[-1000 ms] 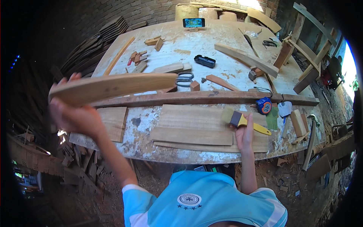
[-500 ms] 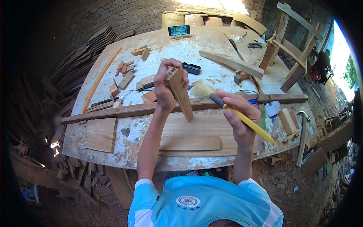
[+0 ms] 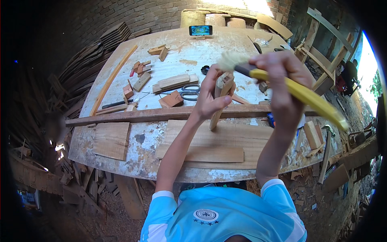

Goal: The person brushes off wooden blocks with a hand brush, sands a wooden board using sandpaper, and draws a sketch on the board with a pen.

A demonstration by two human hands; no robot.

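Note:
My left hand (image 3: 211, 97) grips a narrow wooden board (image 3: 216, 117) on end, its top end toward me and its lower part over flat planks (image 3: 221, 137) on the bench. In my right hand (image 3: 284, 80) is a paintbrush with a yellow handle (image 3: 312, 99), dark ferrule and pale bristles (image 3: 229, 60), held at the top end of that board; whether the bristles touch it I cannot tell. Black-handled scissors (image 3: 189, 94) and small wood blocks (image 3: 171, 99) lie beyond my left wrist.
A long beam (image 3: 157, 115) crosses the worktable (image 3: 76, 145). A phone (image 3: 200, 30) stands at the back. A hammer (image 3: 325, 157) and tape measure (image 3: 270, 120) are at the right. A wooden frame (image 3: 338, 52) stands beyond; stacked planks (image 3: 96, 56) are on the left.
My left hand has swung the board from horizontal at the left to upright at the centre. My right hand has raised the brush up and across to the board's top end.

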